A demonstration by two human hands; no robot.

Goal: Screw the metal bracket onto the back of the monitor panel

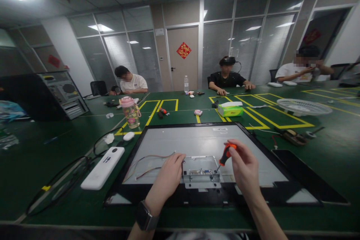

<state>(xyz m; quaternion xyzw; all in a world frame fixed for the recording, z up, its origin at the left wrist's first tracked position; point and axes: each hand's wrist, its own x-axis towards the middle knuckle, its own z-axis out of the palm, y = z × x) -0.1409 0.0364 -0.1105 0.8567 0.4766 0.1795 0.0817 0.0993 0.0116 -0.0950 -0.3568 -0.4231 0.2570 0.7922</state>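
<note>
A monitor panel (202, 142) lies face down on the green table, its grey metal back up inside a black frame. At its near middle sits a small metal shield box (201, 174) with a circuit board inside. My right hand (244, 168) is closed round an orange and black screwdriver (225, 156), whose tip rests at the box's right edge. My left hand (168, 176), with a watch on the wrist, lies with curled fingers against the box's left side. Thin coloured wires (146, 165) run left from there.
A white power bank (102, 167) and black cables lie left of the panel. A pink-lidded bottle (131, 112), a green tissue box (230, 110), a white fan grille (303, 107) and a computer case (59, 95) stand further off. Three people sit at the far side.
</note>
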